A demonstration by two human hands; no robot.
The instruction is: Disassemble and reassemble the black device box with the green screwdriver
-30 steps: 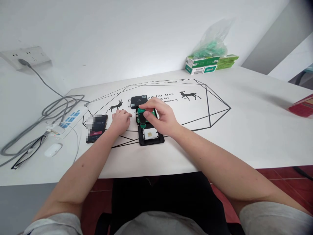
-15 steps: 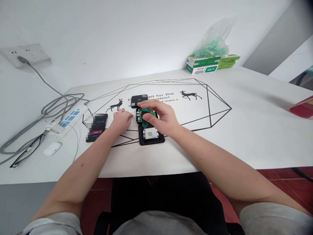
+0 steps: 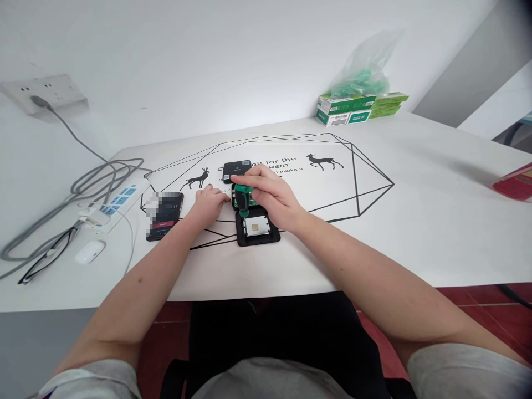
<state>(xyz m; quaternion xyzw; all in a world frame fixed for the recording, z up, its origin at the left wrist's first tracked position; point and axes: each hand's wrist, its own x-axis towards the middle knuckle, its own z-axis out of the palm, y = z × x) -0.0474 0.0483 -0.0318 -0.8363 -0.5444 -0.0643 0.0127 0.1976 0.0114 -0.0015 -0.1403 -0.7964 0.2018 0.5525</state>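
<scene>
My right hand [image 3: 276,199] is closed on a screwdriver [image 3: 243,200] with a green and black handle, its forefinger stretched over the top end. The screwdriver stands over the near side of a green circuit board in a black case [image 3: 253,200]; its tip is hard to make out. My left hand [image 3: 211,202] rests at the case's left edge with fingers curled together; whether they hold anything is hidden. Nearer me lies a black frame [image 3: 258,241] with a white plate [image 3: 261,226] bearing a gold chip. Behind the case is a black cover [image 3: 235,170] with labels.
A phone [image 3: 166,216], a white earbud case [image 3: 90,252], glasses [image 3: 50,255] and a power strip [image 3: 112,208] with coiled cable are on the left. Green and white boxes [image 3: 344,105] under a plastic bag [image 3: 363,72] stand at the back. A red object [image 3: 515,183] is at far right.
The screwdriver has shifted slightly left and now leans, and my right thumb has moved back along its handle. My left fingertips have come closer to the case's edge.
</scene>
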